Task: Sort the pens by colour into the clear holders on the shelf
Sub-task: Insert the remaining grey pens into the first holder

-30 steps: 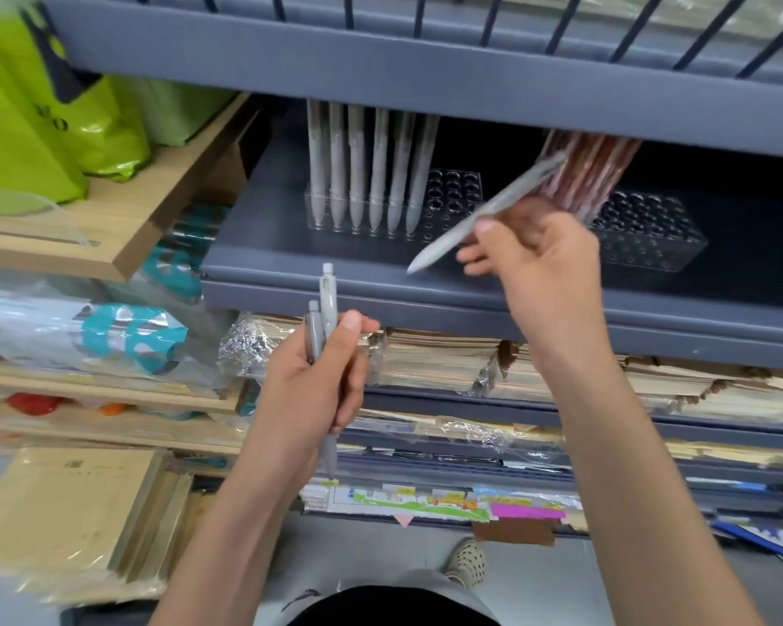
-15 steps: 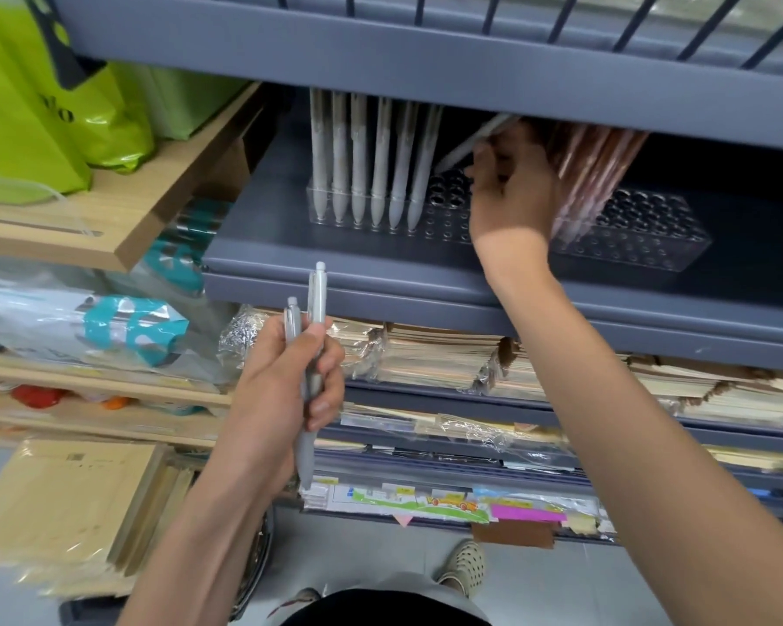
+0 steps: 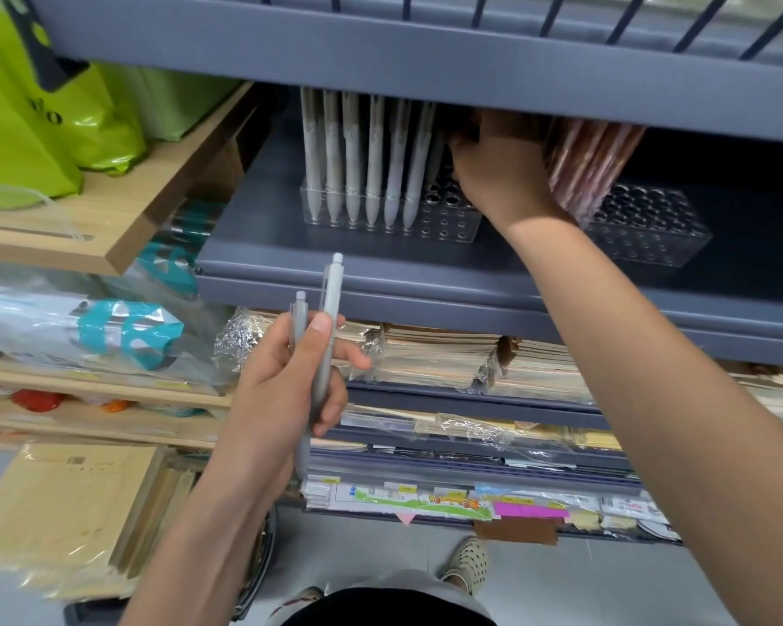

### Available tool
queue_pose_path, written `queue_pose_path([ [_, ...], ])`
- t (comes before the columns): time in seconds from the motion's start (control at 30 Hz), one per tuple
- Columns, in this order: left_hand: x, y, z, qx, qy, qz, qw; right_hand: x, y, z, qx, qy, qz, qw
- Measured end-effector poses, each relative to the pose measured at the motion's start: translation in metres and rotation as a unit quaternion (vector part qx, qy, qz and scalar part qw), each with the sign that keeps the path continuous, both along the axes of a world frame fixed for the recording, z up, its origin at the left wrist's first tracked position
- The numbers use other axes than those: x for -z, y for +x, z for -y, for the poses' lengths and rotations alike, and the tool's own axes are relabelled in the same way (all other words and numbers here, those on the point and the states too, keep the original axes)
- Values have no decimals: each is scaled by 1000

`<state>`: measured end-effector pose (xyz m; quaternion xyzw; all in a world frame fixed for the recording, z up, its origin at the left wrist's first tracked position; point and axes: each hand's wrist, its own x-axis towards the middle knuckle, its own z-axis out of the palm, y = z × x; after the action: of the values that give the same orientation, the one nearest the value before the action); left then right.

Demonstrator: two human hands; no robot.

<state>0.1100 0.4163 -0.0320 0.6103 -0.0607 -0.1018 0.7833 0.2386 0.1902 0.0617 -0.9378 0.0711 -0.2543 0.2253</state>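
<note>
On the grey shelf, far side: left clear holder w/ a row of pale grey pens upright, right clear holder w/ pinkish pens leaning; your right hand reaches between them, fingers hidden under the upper shelf edge, so can't tell if it pinches anything; your left hand, nearer, grips two grey pens mid-barrel, thumb pressed on. Pens look light, stiff, smooth, prob. slippery; take each mid-barrel, tip down.

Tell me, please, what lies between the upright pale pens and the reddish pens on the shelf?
The right hand, over the left clear holder's empty holes, in the head view.
</note>
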Motion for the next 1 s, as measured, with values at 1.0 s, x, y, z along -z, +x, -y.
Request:
queue_pose_path([
  [1.0, 1, 6, 27, 103, 19, 16, 994, 34, -120, -31, -203, 415, -87, 883],
])
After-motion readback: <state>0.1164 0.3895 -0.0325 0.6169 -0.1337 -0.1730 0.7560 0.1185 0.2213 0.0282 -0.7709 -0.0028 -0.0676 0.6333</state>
